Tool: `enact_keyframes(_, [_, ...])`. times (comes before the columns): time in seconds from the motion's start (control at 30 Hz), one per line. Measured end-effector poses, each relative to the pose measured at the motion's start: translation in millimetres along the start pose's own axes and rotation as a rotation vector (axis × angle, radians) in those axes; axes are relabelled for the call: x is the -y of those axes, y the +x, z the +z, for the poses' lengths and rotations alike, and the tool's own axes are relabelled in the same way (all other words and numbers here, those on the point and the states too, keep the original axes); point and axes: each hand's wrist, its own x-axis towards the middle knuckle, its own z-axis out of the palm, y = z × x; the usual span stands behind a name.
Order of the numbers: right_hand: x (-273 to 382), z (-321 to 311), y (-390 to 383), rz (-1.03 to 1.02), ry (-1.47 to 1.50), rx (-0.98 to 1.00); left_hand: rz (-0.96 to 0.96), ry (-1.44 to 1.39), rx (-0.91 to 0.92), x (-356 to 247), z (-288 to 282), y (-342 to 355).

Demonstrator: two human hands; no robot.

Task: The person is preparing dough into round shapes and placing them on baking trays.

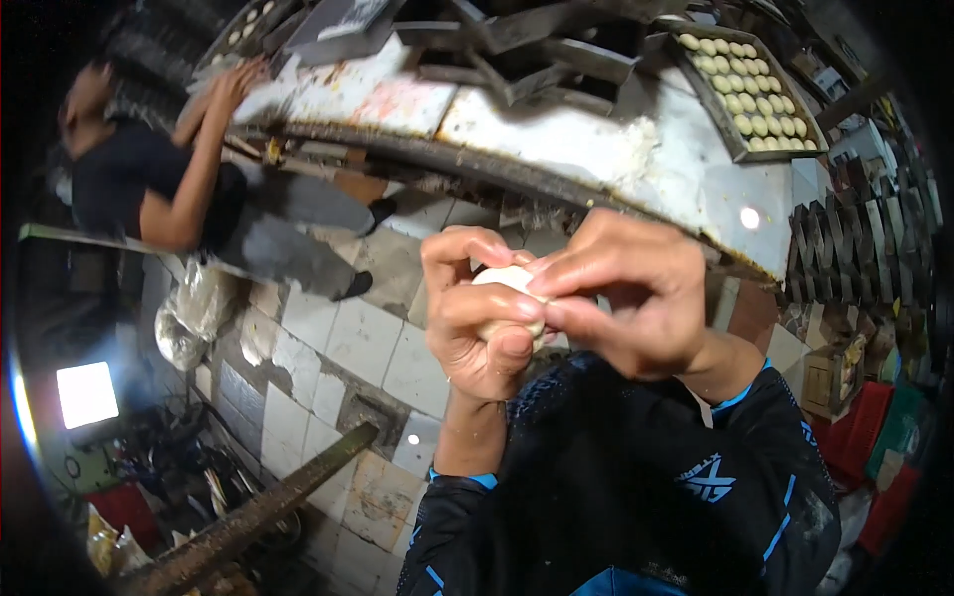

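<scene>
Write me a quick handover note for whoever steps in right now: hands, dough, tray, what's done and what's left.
Left hand: cupped around a pale dough ball, holding it from below.
Right hand: fingertips pinching the top of the same ball.
Both hands are raised in front of the chest, away from the floured worktable.
Done: the metal tray at the table's far right holds rows of shaped dough pieces.
Left: this ball is not yet on the tray.
Nearby: another person leans on the table's far left end.

We record a pale cream dough ball [509, 298], black sleeves [616, 497] with blue trim, a white floured table [596, 139], and off-white floor tiles [348, 348].
</scene>
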Motion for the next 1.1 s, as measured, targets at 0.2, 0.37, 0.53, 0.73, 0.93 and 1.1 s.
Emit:
enact_keyframes(0.2, [-18.9,-82.6,-10.6,-0.554,-0.352,-0.358,-0.095,-0.184,-0.141,29.4,105.7,38.4])
enact_keyframes(0.37, [-15.8,-151.7,-13.0,-0.269,-0.112,-0.192,0.093,-0.182,0.321,61.6,160.6,90.7])
enact_keyframes(0.53, [-4.3,-196.2,9.7,-0.197,-0.417,-0.151,0.039,-0.081,0.107,78.8,172.5,108.4])
enact_keyframes(0.73, [-5.0,-194.4,72.4,-0.630,-0.831,0.045,-0.035,0.179,0.234,130.5,165.2,119.4])
enact_keyframes(0.93, [-4.1,-178.5,156.0,-0.721,-0.918,0.221,-0.199,0.248,0.481,135.1,113.7,187.0])
enact_keyframes(1.1, [27.4,-176.5,249.5,-0.566,-0.588,0.479,-0.024,-0.074,0.427,115.5,61.6,256.1])
